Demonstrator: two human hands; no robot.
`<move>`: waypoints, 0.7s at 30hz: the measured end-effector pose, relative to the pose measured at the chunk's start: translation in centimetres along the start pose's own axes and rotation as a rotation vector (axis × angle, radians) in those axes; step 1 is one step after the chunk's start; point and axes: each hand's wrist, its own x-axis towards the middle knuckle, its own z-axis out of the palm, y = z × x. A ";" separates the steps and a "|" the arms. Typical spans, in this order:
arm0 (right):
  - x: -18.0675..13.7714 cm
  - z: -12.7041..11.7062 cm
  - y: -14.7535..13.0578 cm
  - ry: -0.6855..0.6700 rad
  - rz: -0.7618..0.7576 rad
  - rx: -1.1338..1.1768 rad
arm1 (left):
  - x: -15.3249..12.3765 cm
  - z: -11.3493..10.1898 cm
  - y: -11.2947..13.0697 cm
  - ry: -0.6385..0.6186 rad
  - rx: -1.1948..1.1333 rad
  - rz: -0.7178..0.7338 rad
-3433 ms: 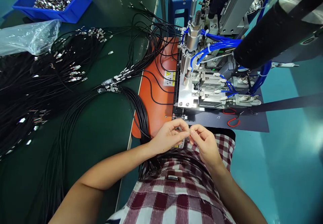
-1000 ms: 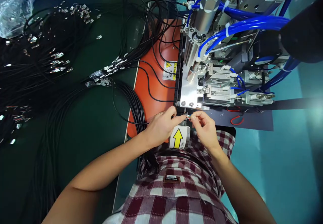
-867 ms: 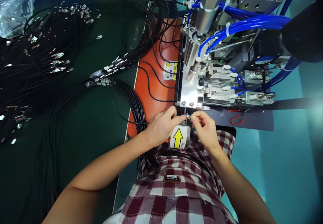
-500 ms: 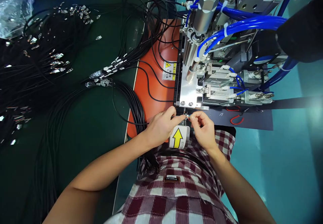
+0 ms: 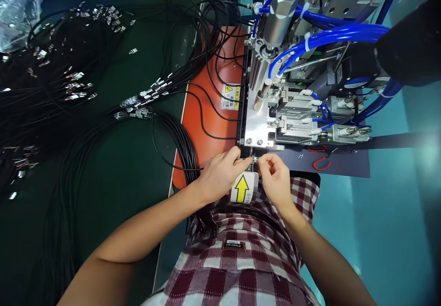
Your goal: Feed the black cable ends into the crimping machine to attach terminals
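My left hand [image 5: 220, 172] is closed on a thin black cable [image 5: 174, 165], which runs into it from the left. Its index finger points along the cable towards a small bright end with fine coloured wires [image 5: 255, 159]. Thumb and fingertips of my right hand [image 5: 275, 177] are pinched together at that wire end. Both hands meet at the front edge of a metal machine [image 5: 257, 129], just above a label with a yellow arrow [image 5: 242, 187]. The fingers partly cover the wire end, so its exact shape is hidden.
Several black cables lead from an orange board [image 5: 213, 152] into the machine. A thick cable bundle [image 5: 184, 145] hangs over the board's left edge. More cables with shiny connectors [image 5: 77, 85] lie on the dark green table [image 5: 113, 172]. Red-handled scissors [image 5: 322, 163] lie right of my hands.
Both hands hold nearly the same position and grip. The right fingertips have shifted very slightly left at the wire end, and the whole view has drifted a little.
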 end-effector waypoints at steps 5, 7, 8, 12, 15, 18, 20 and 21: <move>0.1 0.2 -0.1 -0.013 0.041 0.015 | 0.0 0.1 -0.1 0.032 0.022 0.019; 0.3 0.0 -0.2 -0.069 0.127 0.109 | 0.0 0.2 -0.1 0.066 0.021 0.038; 0.4 -0.1 -0.3 -0.084 0.150 0.138 | 0.0 0.2 -0.2 0.081 0.019 0.046; 0.5 -0.8 -0.2 -0.100 0.133 0.101 | 0.1 0.2 -0.1 0.086 -0.002 0.049; 0.4 -1.3 -0.1 -0.019 0.023 -0.032 | 0.1 0.1 0.0 0.055 -0.011 0.037; 0.5 -1.2 0.0 0.027 -0.089 -0.107 | 0.1 0.0 0.0 0.028 -0.009 0.023; 0.5 -0.9 0.2 0.025 -0.132 -0.136 | 0.1 0.0 0.0 0.013 -0.015 0.017; 0.6 -0.8 0.2 0.028 -0.155 -0.157 | 0.1 -0.1 0.0 0.005 -0.017 0.015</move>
